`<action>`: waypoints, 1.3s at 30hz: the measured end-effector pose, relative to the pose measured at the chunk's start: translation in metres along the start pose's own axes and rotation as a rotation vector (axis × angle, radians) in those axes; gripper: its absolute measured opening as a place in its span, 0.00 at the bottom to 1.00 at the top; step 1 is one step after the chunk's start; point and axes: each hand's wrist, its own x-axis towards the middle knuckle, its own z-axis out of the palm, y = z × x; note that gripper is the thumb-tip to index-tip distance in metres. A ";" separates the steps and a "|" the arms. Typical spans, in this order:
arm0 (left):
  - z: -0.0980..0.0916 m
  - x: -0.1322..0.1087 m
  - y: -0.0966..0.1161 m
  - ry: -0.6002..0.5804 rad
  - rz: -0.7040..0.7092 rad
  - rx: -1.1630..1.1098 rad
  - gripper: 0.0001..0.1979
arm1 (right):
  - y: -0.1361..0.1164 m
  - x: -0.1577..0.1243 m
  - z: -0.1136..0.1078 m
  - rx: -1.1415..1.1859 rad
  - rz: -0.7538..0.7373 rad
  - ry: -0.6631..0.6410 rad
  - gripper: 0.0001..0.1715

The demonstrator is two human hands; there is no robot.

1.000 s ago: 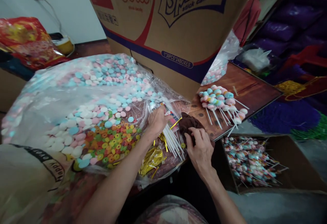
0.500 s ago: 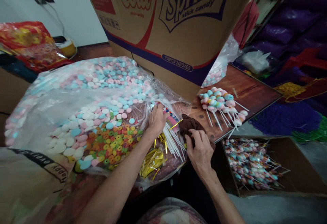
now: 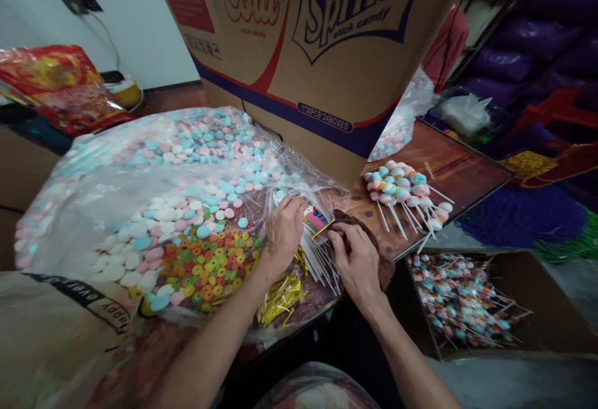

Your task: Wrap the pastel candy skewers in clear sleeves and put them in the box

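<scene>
My left hand (image 3: pixel 283 233) rests with curled fingers on a clear bag by a bundle of white sticks (image 3: pixel 321 258) and a small printed wrapper (image 3: pixel 314 216). My right hand (image 3: pixel 355 261) lies on a dark brown cloth (image 3: pixel 362 238), fingertips pinched at its upper edge near a gold twist tie (image 3: pixel 322 229). A big clear bag of pastel candy discs (image 3: pixel 177 166) and ring candies (image 3: pixel 205 266) fills the left. Gold twist ties (image 3: pixel 280 294) lie below my left wrist.
A large cardboard carton (image 3: pixel 317 54) marked "stick candy" stands behind. Finished candy sticks (image 3: pixel 404 188) lie on the wooden board (image 3: pixel 458 166). A box of wrapped candy sticks (image 3: pixel 455 300) sits low on the right. Purple sacks (image 3: pixel 518 60) stand far right.
My right hand has moved up and left over the brown cloth, closer to my left hand. My left hand has shifted slightly down on the bag.
</scene>
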 end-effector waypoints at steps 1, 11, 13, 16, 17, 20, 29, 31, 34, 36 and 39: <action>-0.001 -0.005 0.003 0.015 0.027 -0.011 0.11 | -0.005 0.006 0.003 0.078 0.052 -0.031 0.16; -0.008 -0.039 0.033 0.003 -0.094 -0.554 0.09 | -0.025 0.028 0.030 1.075 0.552 -0.077 0.14; -0.011 -0.043 0.037 0.011 -0.341 -0.779 0.06 | -0.023 0.026 0.028 1.082 0.581 -0.029 0.13; -0.014 -0.045 0.040 -0.089 -0.705 -1.105 0.12 | -0.022 0.026 0.021 1.028 0.559 -0.025 0.13; -0.014 -0.044 0.040 -0.156 -0.808 -1.237 0.14 | -0.022 0.026 0.018 1.012 0.552 -0.037 0.13; -0.011 -0.034 0.038 -0.234 -1.005 -1.577 0.14 | -0.021 0.025 0.012 0.958 0.514 -0.104 0.14; -0.003 -0.029 0.054 0.064 -0.928 -1.495 0.14 | -0.023 0.015 0.000 0.689 0.369 -0.108 0.22; -0.004 -0.030 0.054 0.030 -0.950 -1.501 0.14 | -0.022 0.015 -0.002 0.649 0.356 -0.101 0.23; -0.007 -0.026 0.046 -0.059 -1.019 -1.518 0.14 | -0.016 0.017 -0.009 0.623 0.293 -0.171 0.24; -0.009 -0.021 0.042 -0.007 -1.042 -1.515 0.13 | -0.011 0.018 -0.013 0.609 0.254 -0.230 0.23; -0.010 -0.016 0.040 0.153 -1.026 -1.509 0.14 | -0.006 0.018 -0.014 0.601 0.249 -0.223 0.20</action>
